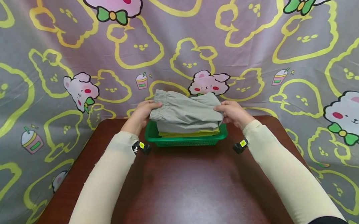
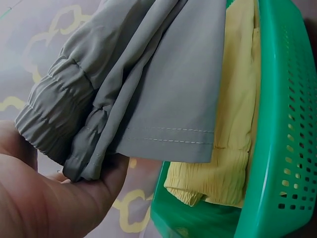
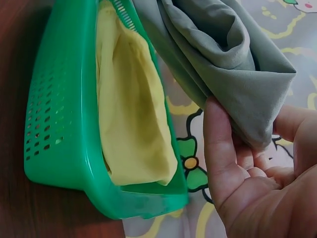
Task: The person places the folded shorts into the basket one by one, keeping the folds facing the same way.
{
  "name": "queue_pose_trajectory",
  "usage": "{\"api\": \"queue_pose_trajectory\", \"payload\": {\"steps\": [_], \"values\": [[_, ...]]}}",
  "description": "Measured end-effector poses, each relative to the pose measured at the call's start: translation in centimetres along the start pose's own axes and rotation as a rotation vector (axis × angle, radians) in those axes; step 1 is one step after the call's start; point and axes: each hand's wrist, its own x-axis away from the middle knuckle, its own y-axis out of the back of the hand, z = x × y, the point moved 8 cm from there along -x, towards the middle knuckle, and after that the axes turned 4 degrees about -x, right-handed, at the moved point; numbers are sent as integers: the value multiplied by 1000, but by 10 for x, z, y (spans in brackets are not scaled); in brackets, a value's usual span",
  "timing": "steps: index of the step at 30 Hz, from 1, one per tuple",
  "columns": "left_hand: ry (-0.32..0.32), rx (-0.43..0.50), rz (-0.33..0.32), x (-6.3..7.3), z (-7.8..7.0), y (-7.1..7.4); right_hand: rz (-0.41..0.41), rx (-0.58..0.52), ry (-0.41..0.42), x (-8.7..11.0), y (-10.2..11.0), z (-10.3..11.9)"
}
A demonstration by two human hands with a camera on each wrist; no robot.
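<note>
A folded pair of grey-green pants [image 1: 186,108] with a gathered elastic waistband hangs above a green basket [image 1: 186,139] in the head view. My left hand [image 1: 141,113] grips the waistband end, thumb on top. At the opposite end my right hand [image 1: 233,112] pinches the folded edge between thumb and fingers. The left wrist view shows a double-stitched hem [image 2: 168,136] beside the gathers. Below lies a folded yellow garment [image 3: 131,99] inside the basket, its own elastic band [image 2: 208,176] visible in the left wrist view. The pants hide most of it from the head view.
The basket, with perforated sides, stands near the far edge of a dark red-brown table [image 1: 183,188]. A grey curtain [image 1: 239,32] with yellow outlines and cartoon rabbits hangs close behind and along both sides. Small cameras are strapped to both wrists.
</note>
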Motion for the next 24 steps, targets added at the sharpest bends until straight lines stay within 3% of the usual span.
{"api": "queue_pose_trajectory", "payload": {"steps": [14, 24], "values": [[18, 1, -31, -17, 2, -1, -37, -1, -27, -19, 4, -9], [30, -4, -42, -33, 12, 3, -69, 47, -44, -31, 4, -17]]}}
